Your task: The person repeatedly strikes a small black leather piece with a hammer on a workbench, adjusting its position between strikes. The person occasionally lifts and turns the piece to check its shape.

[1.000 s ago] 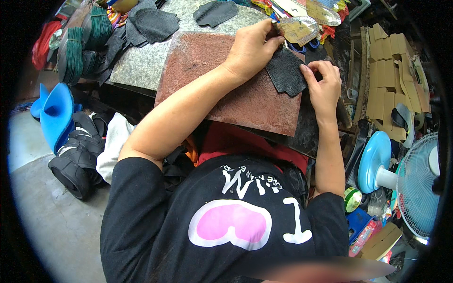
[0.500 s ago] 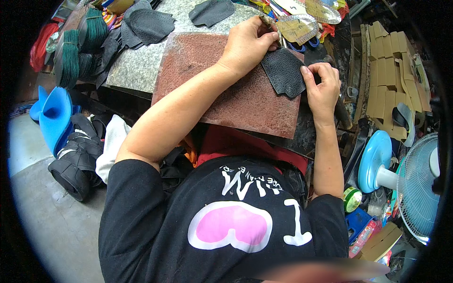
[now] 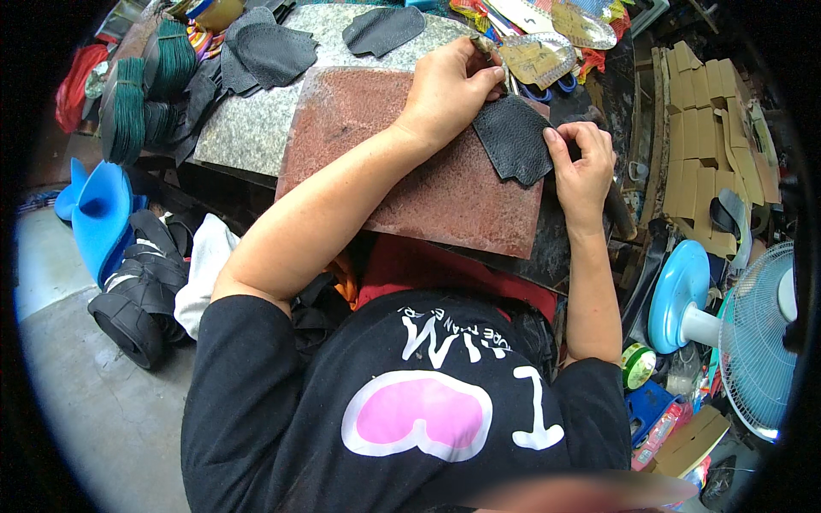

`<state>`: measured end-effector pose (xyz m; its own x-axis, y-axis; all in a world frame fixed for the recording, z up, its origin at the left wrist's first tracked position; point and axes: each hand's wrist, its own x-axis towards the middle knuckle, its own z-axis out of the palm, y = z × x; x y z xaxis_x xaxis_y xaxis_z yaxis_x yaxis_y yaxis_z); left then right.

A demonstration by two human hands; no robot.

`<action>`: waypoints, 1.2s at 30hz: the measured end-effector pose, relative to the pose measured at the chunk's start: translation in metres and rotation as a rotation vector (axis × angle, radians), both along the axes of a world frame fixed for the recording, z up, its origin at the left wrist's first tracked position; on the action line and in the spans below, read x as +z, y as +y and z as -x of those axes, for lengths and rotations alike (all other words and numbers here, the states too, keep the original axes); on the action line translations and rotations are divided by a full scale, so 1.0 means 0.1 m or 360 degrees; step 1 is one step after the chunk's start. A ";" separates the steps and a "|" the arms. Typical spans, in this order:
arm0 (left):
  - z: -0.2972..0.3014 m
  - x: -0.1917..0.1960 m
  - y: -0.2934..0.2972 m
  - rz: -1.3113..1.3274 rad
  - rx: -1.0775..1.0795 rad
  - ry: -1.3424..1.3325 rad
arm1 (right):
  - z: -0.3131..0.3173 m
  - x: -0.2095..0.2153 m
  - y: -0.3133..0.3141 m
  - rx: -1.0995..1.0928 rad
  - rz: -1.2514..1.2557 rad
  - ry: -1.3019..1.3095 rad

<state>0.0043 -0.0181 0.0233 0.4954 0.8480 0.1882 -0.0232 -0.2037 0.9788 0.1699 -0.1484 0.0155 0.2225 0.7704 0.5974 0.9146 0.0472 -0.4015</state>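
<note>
A black grained leather piece (image 3: 514, 141) with a notched lower edge lies on the right part of a reddish-brown square board (image 3: 342, 154). My right hand (image 3: 585, 167) pinches the leather's right edge between thumb and bent fingers. At the leather's upper left corner is my left hand (image 3: 449, 92), its fingers closed in a pinch. Something small and dark shows at those fingertips, but I cannot make out what it is. Close beyond the left fingers lies a yellowish shoe-part pattern (image 3: 537, 60) with a row of dots along its rim.
More black leather pieces (image 3: 272, 53) and a single one (image 3: 384, 32) lie on the grey stone slab (image 3: 244, 128). Bundles of dark green cord (image 3: 128, 111) stand at the left. Blue-handled scissors (image 3: 566, 83) rest beyond the board. A fan (image 3: 759, 338) and cardboard boxes (image 3: 705, 141) are at the right.
Both hands keep almost the same hold. The board and the leather piece appear slightly lower in the picture.
</note>
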 end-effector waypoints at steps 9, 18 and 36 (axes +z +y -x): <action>0.00 0.01 -0.02 -0.0090 0.0020 0.0020 | 0.06 0.07 -0.03 -0.0057 0.0021 0.0089; -0.02 -0.01 -0.02 -0.0133 0.0049 0.0015 | 0.05 0.10 0.04 0.0200 0.0103 -0.0026; 0.02 -0.01 -0.03 -0.0436 0.0081 0.0155 | 0.10 -0.01 0.09 0.0145 0.0108 0.0857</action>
